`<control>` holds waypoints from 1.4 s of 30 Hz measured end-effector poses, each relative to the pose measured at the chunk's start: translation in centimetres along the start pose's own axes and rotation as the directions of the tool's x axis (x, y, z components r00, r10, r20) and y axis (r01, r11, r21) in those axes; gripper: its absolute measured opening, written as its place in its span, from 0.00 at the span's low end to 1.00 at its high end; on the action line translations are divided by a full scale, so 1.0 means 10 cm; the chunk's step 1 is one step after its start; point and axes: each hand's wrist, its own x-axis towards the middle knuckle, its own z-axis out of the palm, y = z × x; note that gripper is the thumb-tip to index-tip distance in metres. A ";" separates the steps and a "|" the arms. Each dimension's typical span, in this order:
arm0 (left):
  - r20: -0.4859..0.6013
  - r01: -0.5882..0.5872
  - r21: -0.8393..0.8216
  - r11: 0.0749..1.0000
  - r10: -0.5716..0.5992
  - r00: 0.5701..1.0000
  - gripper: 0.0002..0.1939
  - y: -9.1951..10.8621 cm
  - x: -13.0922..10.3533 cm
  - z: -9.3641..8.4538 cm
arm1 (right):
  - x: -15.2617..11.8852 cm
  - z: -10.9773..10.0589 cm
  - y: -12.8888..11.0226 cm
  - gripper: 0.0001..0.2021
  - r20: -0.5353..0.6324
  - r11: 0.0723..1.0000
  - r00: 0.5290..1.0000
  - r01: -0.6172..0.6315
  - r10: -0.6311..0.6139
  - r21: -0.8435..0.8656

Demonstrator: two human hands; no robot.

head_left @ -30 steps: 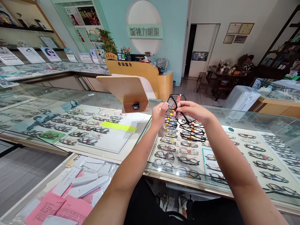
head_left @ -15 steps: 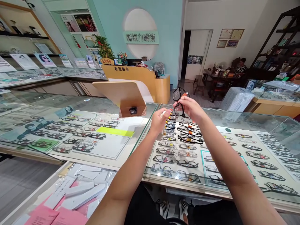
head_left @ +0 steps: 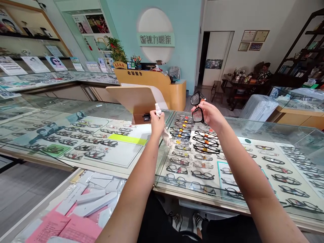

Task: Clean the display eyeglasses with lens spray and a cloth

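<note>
My right hand (head_left: pixel 213 116) is closed on a pair of black-framed glasses (head_left: pixel 197 115), held up above the glass display case with the two lenses one over the other. The lenses look spotted, perhaps wet. Off to the left, my left hand (head_left: pixel 157 124) grips a small white spray bottle (head_left: pixel 158 109) upright, its nozzle showing above the fingers. A pale cloth (head_left: pixel 166 137) hangs down from the same hand on its right side. Most of the bottle is hidden by my fingers.
Below lies a glass display case (head_left: pixel 255 126) with rows of glasses inside. A tilted wooden-backed mirror or board (head_left: pixel 131 98) stands behind my left hand. Lower left, an open drawer holds pink papers (head_left: pixel 78 227) and white packets. A person (head_left: pixel 264 72) sits at a far table.
My left hand has moved left, away from the glasses, and now shows the bottle nozzle and hanging cloth. The glasses have turned slightly in my right hand.
</note>
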 end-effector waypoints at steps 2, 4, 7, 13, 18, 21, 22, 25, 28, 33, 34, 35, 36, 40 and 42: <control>-0.027 0.032 0.125 0.992 -0.029 0.999 0.11 -0.13 0.06 -0.05 | -0.02 0.00 -0.02 0.22 -0.007 1.000 1.000 0.009 -0.009 -0.009; -0.031 0.072 0.230 0.971 -0.067 0.997 0.09 -0.23 0.09 -0.08 | -0.03 0.00 -0.04 0.21 -0.010 1.000 1.000 0.016 -0.016 -0.016; -0.013 0.120 0.338 0.934 -0.122 0.992 0.09 -0.35 0.12 -0.08 | -0.05 0.01 -0.07 0.21 -0.007 1.000 1.000 0.024 -0.024 -0.016; -0.011 0.170 0.436 0.884 -0.183 0.983 0.14 -0.46 0.14 -0.08 | -0.08 0.00 -0.10 0.21 0.008 1.000 1.000 0.017 -0.017 0.005; -0.027 0.203 0.455 0.867 -0.214 0.976 0.19 -0.49 0.15 -0.09 | -0.08 -0.01 -0.13 0.21 -0.003 1.000 1.000 0.013 -0.013 0.020; -0.035 0.214 0.448 0.868 -0.222 0.974 0.21 -0.48 0.15 -0.09 | -0.08 -0.02 -0.14 0.22 0.003 0.999 1.000 0.017 -0.017 0.033; -0.037 0.219 0.443 0.869 -0.226 0.973 0.20 -0.48 0.14 -0.09 | -0.08 -0.02 -0.14 0.22 0.007 0.999 1.000 0.019 -0.019 0.037; -0.066 0.238 0.419 0.876 -0.232 0.970 0.20 -0.42 0.11 -0.10 | -0.09 -0.03 -0.15 0.21 0.014 0.999 1.000 0.026 -0.026 0.040; -0.158 0.264 0.378 0.887 -0.219 0.963 0.29 -0.30 0.06 -0.11 | -0.11 -0.04 -0.18 0.20 0.014 0.998 0.999 0.048 -0.048 0.027; -0.352 0.182 0.278 0.943 -0.076 0.933 0.28 0.05 -0.05 -0.18 | -0.13 -0.08 -0.26 0.19 0.013 0.994 0.995 0.098 -0.099 0.040; -0.394 0.143 0.265 0.954 -0.028 0.918 0.24 0.16 -0.08 -0.21 | -0.12 -0.09 -0.28 0.19 0.011 0.993 0.994 0.107 -0.108 0.049; -0.444 0.082 0.242 0.967 0.035 0.896 0.19 0.28 -0.11 -0.25 | -0.12 -0.11 -0.30 0.19 0.006 0.992 0.993 0.117 -0.117 0.057; -0.490 0.003 0.215 0.977 0.105 0.866 0.13 0.42 -0.15 -0.30 | -0.12 -0.11 -0.33 0.20 -0.002 0.990 0.992 0.127 -0.127 0.062; -0.664 -0.654 -0.052 0.754 0.464 0.587 0.19 1.19 -0.48 -0.59 | -0.14 -0.12 -0.45 0.19 -0.007 0.984 0.986 0.164 -0.164 0.071; -0.571 -0.769 -0.193 0.609 0.568 0.593 0.25 1.58 -0.80 -0.77 | -0.16 -0.11 -0.51 0.19 -0.001 0.980 0.983 0.184 -0.185 0.072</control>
